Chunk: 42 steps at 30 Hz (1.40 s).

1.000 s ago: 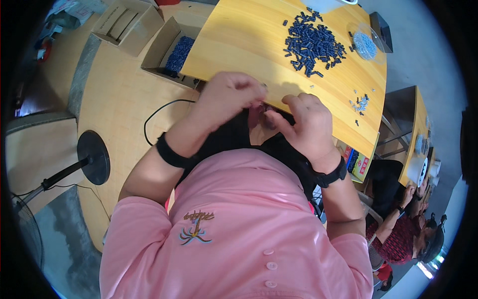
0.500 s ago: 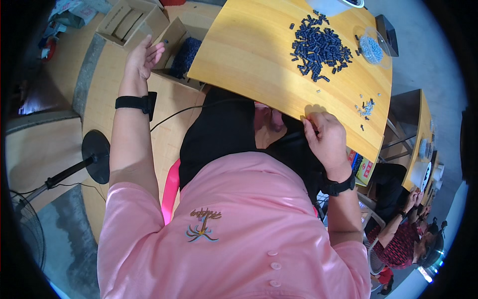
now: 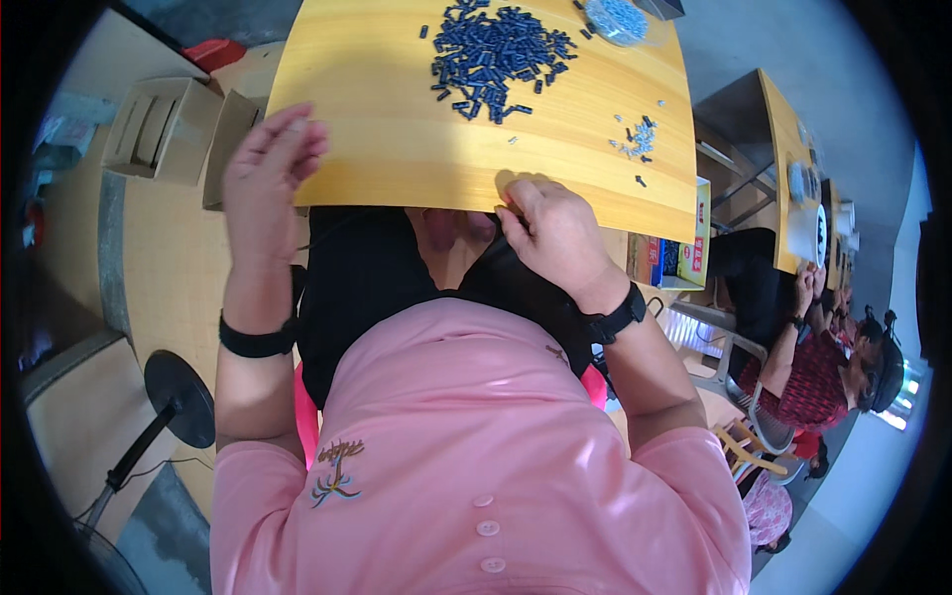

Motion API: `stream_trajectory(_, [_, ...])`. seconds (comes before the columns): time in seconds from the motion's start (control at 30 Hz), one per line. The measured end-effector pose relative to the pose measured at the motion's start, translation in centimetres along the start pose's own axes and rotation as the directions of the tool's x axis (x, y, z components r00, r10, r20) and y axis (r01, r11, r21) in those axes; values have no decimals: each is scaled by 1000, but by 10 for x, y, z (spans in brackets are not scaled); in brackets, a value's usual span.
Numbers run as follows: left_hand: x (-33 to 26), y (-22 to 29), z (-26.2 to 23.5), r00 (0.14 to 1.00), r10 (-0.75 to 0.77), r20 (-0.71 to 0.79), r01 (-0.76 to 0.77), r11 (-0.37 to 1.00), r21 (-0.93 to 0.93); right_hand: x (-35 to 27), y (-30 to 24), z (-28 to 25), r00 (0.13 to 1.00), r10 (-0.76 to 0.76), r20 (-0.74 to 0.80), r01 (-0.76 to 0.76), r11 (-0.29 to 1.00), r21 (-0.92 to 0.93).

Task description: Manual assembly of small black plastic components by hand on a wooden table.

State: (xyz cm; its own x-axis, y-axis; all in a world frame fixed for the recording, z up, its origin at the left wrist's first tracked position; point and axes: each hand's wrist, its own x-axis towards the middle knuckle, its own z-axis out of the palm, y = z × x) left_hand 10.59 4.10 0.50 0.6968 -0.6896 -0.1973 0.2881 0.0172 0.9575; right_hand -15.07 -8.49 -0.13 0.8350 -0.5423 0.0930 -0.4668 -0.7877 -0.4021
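Note:
My left hand (image 3: 273, 164) is raised beside the table's left corner, palm turned inward. Its fingers are loosely bent and apart, a little blurred, and no object shows in them. At the front edge of the wooden table (image 3: 387, 149) rests my right hand (image 3: 557, 233), thumb and fingers drawn together; whatever they may hold is hidden. Beyond it lies a heap of small black cylindrical pieces (image 3: 496, 50). A small scatter of silvery metal pieces (image 3: 640, 139) sits to the right of that hand, a few black bits among them.
A clear round tub of light-blue pieces (image 3: 617, 20) stands at the far right. Cardboard boxes (image 3: 164, 129) are on the left. Under the table's right side is a colourful box (image 3: 684, 248). A fan stand (image 3: 178, 402) stands left; a co-worker (image 3: 803, 387) sits right.
My left hand has come from over the cardboard box at the left back toward the table's corner. My right hand stays at the front edge. The whole view has shifted.

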Motion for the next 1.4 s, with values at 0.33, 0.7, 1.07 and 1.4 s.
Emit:
stream_trajectory(0.33, [-38,-49,70,831,-329,450,288,944,159,16,27,-23,996,42,-77,-35,995,92])
stream_trajectory(0.7, [-35,-45,67,834,-368,410,339,930,144,71,60,-6,958,220,-184,-178,959,219])
stream_trajectory(1.07, [-35,-41,88,903,-277,329,248,960,128,50,37,-15,965,178,-192,-143,973,182])
stream_trajectory(1.4, [-38,-46,100,847,-329,418,378,925,-37,17,-18,-12,955,184,-232,-100,938,333])
